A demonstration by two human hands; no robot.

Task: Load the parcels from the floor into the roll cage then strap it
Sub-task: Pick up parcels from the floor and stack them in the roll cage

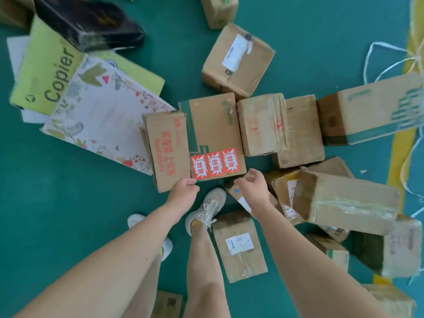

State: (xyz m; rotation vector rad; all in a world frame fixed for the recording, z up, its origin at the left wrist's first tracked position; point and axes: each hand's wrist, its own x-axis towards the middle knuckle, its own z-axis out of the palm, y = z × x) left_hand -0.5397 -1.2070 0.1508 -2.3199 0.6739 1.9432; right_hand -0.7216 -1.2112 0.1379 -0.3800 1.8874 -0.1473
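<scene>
Several cardboard parcels lie scattered on the green floor (68, 203). In the middle lies a brown box with red stickers (213, 136), and a box with red print (166, 150) lies along its left side. My left hand (183, 189) hovers at the near left corner of the sticker box with loosely curled fingers, holding nothing. My right hand (251, 182) reaches toward its near right corner, fingers curved and apart from it. The roll cage is not in view.
A green copier-paper box (43, 72), a floral box (107, 115) and a black box (91, 21) lie at the left. More cardboard boxes crowd the right, one long box (344, 200) tilted. White string (390, 63) trails over a yellow floor line. My feet stand by a labelled parcel (238, 244).
</scene>
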